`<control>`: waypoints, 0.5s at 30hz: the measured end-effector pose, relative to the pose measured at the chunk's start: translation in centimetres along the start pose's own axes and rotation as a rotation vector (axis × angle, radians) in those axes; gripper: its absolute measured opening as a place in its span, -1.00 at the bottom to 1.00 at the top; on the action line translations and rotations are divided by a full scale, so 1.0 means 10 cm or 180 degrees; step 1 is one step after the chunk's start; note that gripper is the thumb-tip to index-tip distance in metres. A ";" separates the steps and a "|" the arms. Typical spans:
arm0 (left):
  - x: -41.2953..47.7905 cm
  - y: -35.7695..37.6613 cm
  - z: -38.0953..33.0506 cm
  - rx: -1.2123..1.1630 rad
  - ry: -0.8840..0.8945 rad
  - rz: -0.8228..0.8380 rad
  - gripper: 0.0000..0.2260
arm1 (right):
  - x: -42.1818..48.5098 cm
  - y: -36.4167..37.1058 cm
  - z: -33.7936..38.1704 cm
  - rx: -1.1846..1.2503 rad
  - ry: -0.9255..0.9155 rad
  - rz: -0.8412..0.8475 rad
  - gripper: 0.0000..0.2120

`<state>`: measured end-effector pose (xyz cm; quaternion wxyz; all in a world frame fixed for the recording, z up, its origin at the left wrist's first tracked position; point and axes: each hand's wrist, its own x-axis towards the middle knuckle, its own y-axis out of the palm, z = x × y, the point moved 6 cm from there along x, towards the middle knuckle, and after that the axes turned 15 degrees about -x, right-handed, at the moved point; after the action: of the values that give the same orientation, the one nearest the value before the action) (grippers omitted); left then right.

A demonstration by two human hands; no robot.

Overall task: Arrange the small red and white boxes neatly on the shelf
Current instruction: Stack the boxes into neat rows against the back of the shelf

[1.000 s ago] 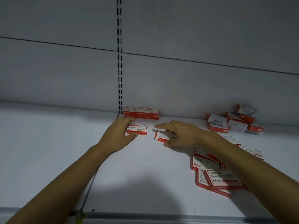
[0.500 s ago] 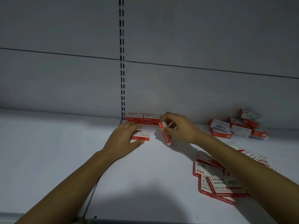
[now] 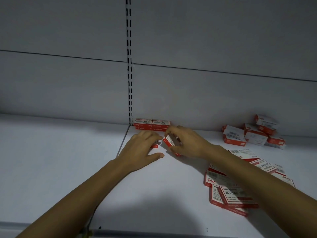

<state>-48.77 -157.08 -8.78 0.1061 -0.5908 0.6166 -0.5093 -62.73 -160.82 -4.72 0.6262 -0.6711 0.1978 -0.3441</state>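
Observation:
Small red and white boxes lie on a white shelf point(image 3: 154, 189). A neat stack of them point(image 3: 151, 125) stands against the back wall at the upright's foot. My left hand point(image 3: 143, 148) lies flat over one box point(image 3: 155, 145), which is mostly hidden under the fingers. My right hand point(image 3: 188, 143) grips another box point(image 3: 169, 140), tilted on edge, just right of the left fingertips. A further red box corner point(image 3: 177, 154) shows beneath the right hand.
A loose heap of boxes point(image 3: 252, 133) sits at the back right against the wall. More scattered boxes point(image 3: 229, 194) lie near the front right under my right forearm. A slotted upright point(image 3: 129, 66) runs up the back panel. The shelf's front edge point(image 3: 154, 233) is at the bottom.
My right hand picked its box up from flat on the shelf, turned it on edge and brought it left toward the left hand. The left hand slid further over its box.

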 end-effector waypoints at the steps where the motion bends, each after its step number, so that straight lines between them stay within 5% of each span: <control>1: 0.00 0.00 -0.01 0.0009 0.0009 0.0005 -0.52 | -0.01 0.01 -0.01 0.0050 0.0026 -0.0024 -0.66; 7: 0.13 0.00 -0.15 -0.0239 -0.0097 0.0044 -0.48 | -0.10 0.02 -0.24 0.2092 0.1042 -0.0157 -0.68; 15: 0.29 0.11 -0.34 0.0351 0.0359 0.0343 -0.69 | -0.22 0.01 -0.32 0.1698 0.0948 -0.0141 -0.51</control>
<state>-52.76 -158.03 -6.64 0.1308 -0.5204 0.6236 -0.5685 -66.50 -161.60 -5.32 0.7367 -0.4293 0.1755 -0.4921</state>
